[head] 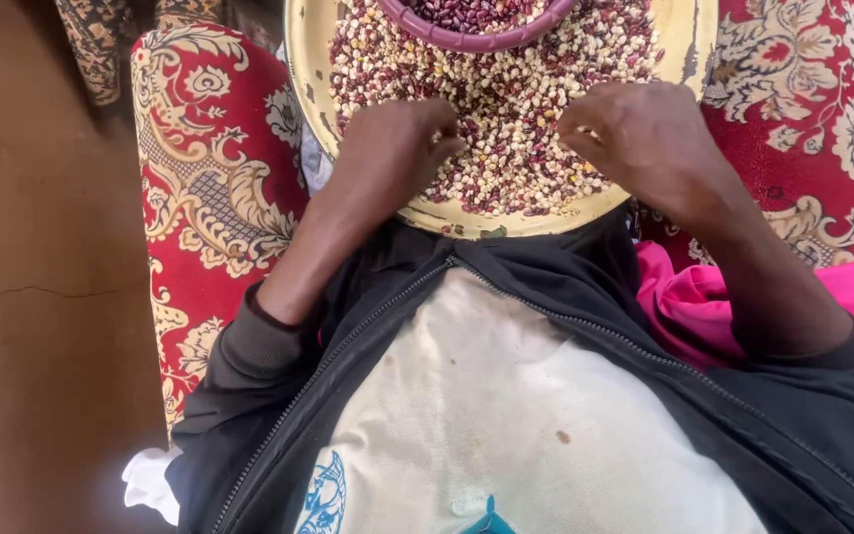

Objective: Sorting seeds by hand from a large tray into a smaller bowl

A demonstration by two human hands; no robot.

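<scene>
- Yellow enamel, chipped at the rim: a round tray [427, 216] sits on the person's lap, tight against the open black jacket [506, 287], and runs out of the top of the head view.
- Heaped across it, a mix of pale and dark red beans and kernels [506, 129], spread edge to edge; being a round pile, it has no long axis to call.
- At the top, a purple bowl [476, 40] rests in the heap, only its near rim in view, holding mostly dark red beans.
- Left hand [392, 148] lies on the near left part of the heap, knuckles up, fingers curled under with the tips in the grain; whether it pinches anything, I cannot tell.
- Right hand [640, 133] lies on the near right part, fingers bent and pointing toward the left hand, tips touching the grain; what it grips, if anything, is hidden.
- The two hands are apart, bare grain between them.
- Red cloth with a cream and gold flower pattern [210, 188] spreads under the tray on both sides.
- Bright pink fabric [694, 297] is bunched just under the right forearm.
- Brown earthen floor [42, 297] on the left.
- No packages or labels to report here.
</scene>
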